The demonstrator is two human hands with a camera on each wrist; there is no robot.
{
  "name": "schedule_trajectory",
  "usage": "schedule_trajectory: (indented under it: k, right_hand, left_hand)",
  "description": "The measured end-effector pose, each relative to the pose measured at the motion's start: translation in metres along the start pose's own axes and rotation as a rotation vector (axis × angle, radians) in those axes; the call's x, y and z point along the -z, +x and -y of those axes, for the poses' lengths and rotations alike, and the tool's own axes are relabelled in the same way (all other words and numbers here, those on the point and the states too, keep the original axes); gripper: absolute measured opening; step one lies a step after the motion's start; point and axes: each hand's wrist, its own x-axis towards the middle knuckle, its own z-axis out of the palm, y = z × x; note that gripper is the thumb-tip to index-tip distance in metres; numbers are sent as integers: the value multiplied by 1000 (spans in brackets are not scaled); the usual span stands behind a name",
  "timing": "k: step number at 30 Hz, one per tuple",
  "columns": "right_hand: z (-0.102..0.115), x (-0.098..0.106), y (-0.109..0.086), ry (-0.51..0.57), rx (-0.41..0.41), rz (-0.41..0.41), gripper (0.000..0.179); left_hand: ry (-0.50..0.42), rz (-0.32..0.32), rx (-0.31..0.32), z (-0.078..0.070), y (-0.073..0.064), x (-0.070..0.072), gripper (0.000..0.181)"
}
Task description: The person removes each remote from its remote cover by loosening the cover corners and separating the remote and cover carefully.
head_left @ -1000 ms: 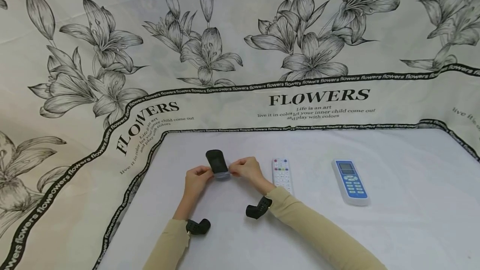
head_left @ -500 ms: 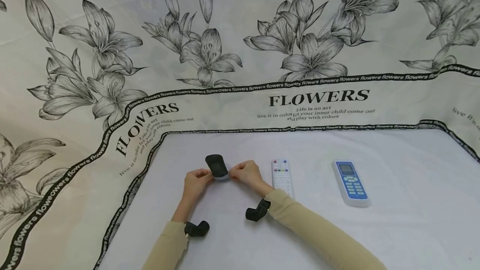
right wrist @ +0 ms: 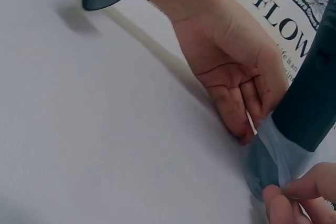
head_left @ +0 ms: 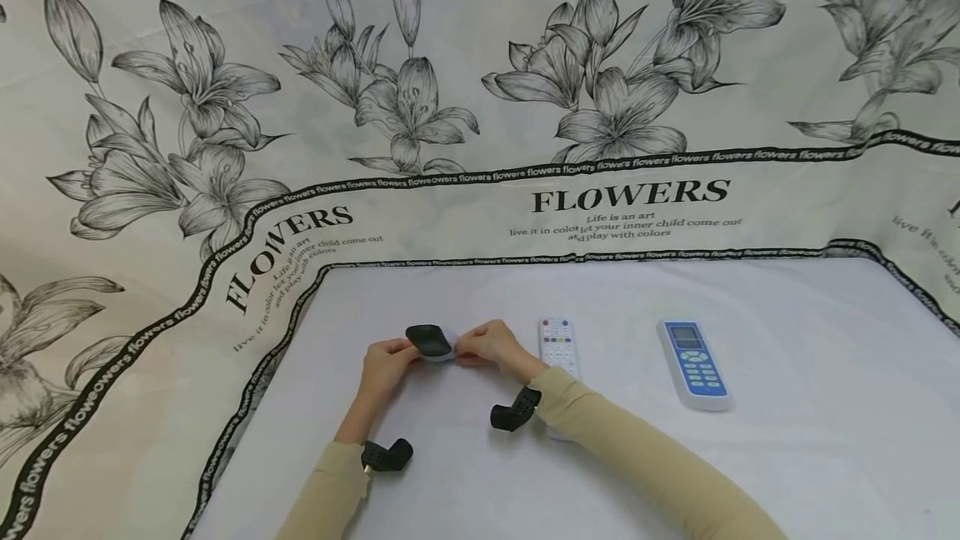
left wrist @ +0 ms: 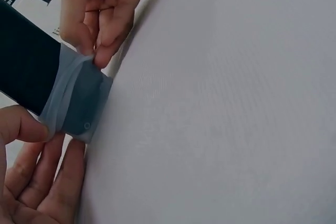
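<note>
Pinching translucent cover point(left wrist: 84, 100) with fingers of left hand point(head_left: 385, 370) and right hand point(head_left: 492, 346), around near end of dark handset point(head_left: 429, 340), at left of worktop point(head_left: 840, 457). Made out small ring point(left wrist: 87, 126) in left wrist view only. Noted white remote point(head_left: 557, 346) rightward, head view only, partly hidden by right forearm point(head_left: 637, 440).

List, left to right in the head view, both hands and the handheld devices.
Left hand, black oblong device partly inside a translucent sleeve, right hand, white remote with coloured buttons, blue-and-white remote with a screen.
</note>
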Motion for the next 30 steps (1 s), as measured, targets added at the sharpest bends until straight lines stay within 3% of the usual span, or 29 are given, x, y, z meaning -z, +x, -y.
schedule_trajectory:
  k: [4, 10, 16, 24, 30]
  right_hand:
    - [0, 0, -2, 36, -38, 24, 20]
    - [-2, 1, -3, 47, -30, 27, 24]
    - [-2, 1, -7, 10, 24, -2, 23]
    - [-6, 2, -6, -107, 156, -106, 16]
    - [-6, 5, -7, -168, 202, -141, 14]
  left_hand:
    - [24, -3, 0, -4, -2, 1, 19]
    - [-11, 1, 16, -9, -9, 1, 23]
    - [64, -56, -62, -9, -16, -2, 23]
    - [-115, -36, 12, -13, -17, -8, 25]
    - [-167, -67, 5, -14, -19, -12, 26]
